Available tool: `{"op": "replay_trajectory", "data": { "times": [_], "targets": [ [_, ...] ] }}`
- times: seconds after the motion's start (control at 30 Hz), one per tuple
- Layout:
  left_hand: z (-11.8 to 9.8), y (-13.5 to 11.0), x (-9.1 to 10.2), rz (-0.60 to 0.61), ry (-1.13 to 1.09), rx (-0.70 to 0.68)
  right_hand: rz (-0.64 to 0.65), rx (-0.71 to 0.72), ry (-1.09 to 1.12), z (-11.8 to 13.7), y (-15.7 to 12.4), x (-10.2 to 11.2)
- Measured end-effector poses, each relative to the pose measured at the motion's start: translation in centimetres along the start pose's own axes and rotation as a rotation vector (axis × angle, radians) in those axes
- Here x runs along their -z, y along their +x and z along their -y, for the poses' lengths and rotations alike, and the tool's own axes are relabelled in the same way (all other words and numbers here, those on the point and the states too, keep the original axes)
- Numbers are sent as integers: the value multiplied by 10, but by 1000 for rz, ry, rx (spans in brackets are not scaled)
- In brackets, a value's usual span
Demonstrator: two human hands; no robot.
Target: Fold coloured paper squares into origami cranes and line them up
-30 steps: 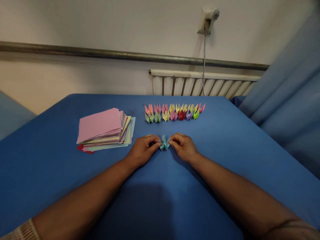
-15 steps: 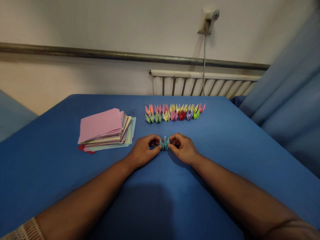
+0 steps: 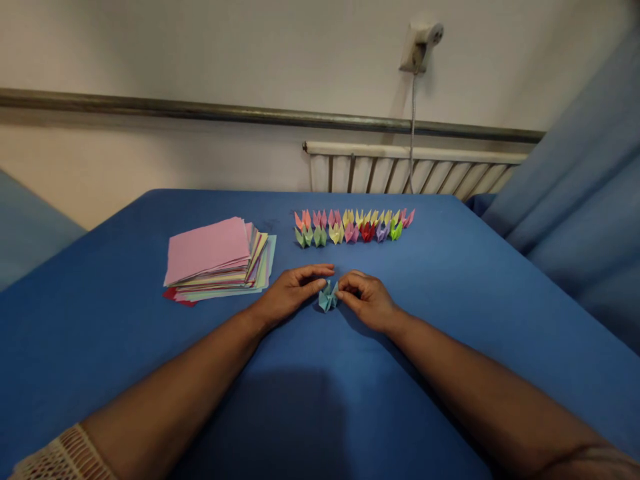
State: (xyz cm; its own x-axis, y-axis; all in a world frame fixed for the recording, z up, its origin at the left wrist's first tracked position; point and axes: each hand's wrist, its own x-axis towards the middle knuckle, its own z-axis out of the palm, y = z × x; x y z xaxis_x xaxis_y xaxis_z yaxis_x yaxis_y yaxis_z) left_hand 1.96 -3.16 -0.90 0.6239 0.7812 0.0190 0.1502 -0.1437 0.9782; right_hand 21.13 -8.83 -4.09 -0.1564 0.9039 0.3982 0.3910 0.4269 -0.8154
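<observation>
A small light-blue origami crane [image 3: 327,298] is between my hands, just above or on the blue table. My right hand [image 3: 367,298] pinches its right side between thumb and fingertips. On the other side, my left hand [image 3: 295,291] has its fingers stretched out and thumb apart, close behind and left of the crane. Whether the left thumb still touches the paper I cannot tell.
Two rows of folded paper cranes [image 3: 351,232] in several colours stand beyond my hands. To the left lies a thick stack of coloured paper [image 3: 207,253], pink on top. A blue curtain [image 3: 590,153] hangs at the right of the table [image 3: 430,413].
My left hand has let go its pinch on the crane and straightened its fingers. The crane has turned and tipped slightly in my right hand, which keeps its pinch.
</observation>
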Motion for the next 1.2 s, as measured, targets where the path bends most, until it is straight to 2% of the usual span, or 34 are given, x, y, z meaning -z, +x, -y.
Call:
{"op": "replay_trajectory", "data": {
  "times": [0.1, 0.33, 0.67, 0.87, 1.2],
  "targets": [
    [1, 0, 0, 49, 2, 5, 28, 21, 2, 2, -2, 0],
    [3, 1, -2, 41, 159, -67, 55, 16, -19, 4, -3, -1],
    [0, -1, -4, 7, 157, -37, 35, 16, -36, 6, -2, -1],
    [1, 0, -3, 48, 204, -42, 44, 28, -57, 7, -3, 0],
    [-3, 0, -2, -54, 133, -5, 40, 13, -73, 6, -3, 1]
  ]
}}
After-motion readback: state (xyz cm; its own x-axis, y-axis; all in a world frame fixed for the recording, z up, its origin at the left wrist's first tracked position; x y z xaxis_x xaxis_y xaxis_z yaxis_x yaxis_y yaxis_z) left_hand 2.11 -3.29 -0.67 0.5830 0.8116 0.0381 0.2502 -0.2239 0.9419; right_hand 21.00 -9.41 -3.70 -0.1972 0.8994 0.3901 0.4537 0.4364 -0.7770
